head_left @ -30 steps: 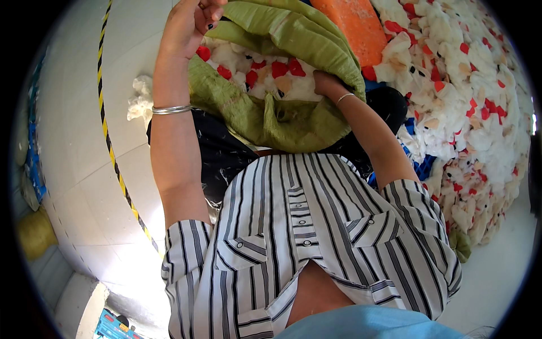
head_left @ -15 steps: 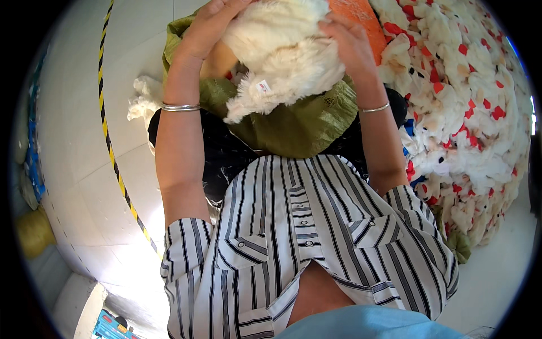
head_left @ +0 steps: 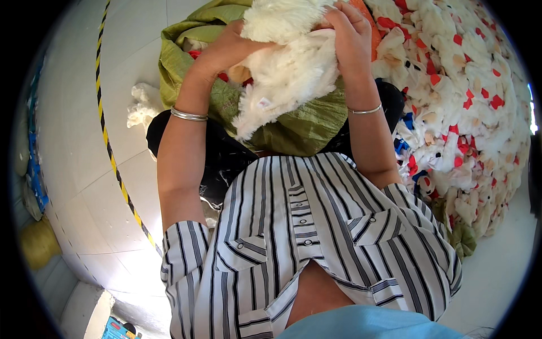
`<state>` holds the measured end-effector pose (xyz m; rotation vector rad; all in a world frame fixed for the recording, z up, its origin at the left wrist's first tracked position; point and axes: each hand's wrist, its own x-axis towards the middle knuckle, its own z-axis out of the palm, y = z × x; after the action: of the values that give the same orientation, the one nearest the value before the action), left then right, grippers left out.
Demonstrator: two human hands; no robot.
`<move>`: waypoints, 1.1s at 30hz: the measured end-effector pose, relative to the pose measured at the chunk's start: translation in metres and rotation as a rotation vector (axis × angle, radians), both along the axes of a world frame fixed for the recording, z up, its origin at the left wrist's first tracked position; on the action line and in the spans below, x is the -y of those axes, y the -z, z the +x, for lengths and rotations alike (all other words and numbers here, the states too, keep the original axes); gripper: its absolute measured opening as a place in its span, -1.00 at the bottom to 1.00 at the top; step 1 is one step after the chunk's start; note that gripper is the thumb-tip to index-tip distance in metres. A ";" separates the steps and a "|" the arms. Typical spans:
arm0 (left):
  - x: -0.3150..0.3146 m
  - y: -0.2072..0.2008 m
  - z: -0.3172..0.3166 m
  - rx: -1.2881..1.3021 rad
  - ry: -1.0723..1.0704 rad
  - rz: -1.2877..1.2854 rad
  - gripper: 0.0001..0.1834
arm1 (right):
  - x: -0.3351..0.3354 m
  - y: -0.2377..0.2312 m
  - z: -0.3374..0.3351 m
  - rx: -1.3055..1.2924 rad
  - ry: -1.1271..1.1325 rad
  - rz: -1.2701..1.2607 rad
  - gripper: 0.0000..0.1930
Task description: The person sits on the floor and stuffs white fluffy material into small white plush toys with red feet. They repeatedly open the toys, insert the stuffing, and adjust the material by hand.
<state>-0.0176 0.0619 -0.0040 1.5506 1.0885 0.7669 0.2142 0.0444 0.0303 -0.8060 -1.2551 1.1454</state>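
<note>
A cream-white plush toy skin, limp and furry, hangs over my lap with a small white label near its lower end. My left hand grips its left side, the fingertips buried in the fur. On the other side my right hand has its fingers bent closed on the edge of the fabric. An olive-green woven sack spreads beneath the plush and over my legs. Red and tan pieces show in the sack beside my left wrist.
To the right rises a large heap of white plush skins with red patches. Behind my right hand lies something orange. A white fluffy piece rests on the floor at left, near a yellow-black striped tape line.
Both hands have come a little lower and nearer to me. My left hand has moved down the plush's side, and the plush is turned and hangs lower.
</note>
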 end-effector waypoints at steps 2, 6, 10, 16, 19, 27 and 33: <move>-0.012 -0.008 -0.005 -0.108 -0.195 -0.066 -0.39 | -0.006 0.034 0.040 0.107 0.194 -0.030 -0.84; -0.029 0.008 -0.029 0.397 -0.624 -0.019 -0.59 | 0.003 0.068 0.069 0.059 0.359 -0.094 -0.82; -0.021 -0.009 -0.035 0.576 -0.785 0.027 -0.53 | 0.025 0.098 0.061 -0.094 0.340 -0.488 -0.80; -0.032 -0.005 -0.039 0.624 -0.777 0.114 -0.57 | 0.049 0.183 0.035 0.274 0.072 -0.564 -0.72; -0.029 -0.007 -0.042 0.696 -0.819 0.086 -0.59 | 0.059 0.198 0.030 0.885 0.031 -0.408 -0.71; -0.036 0.017 -0.062 0.687 -0.605 -0.064 -0.66 | 0.053 0.169 0.058 0.816 -0.010 -0.554 -0.66; -0.007 0.023 -0.037 0.613 -0.374 -0.098 -0.67 | 0.023 0.078 0.045 -0.051 0.087 -0.349 -0.54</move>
<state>-0.0541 0.0691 -0.0269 0.9308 0.9333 1.3164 0.2594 0.0216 -0.0474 -1.0716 -0.9804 1.3248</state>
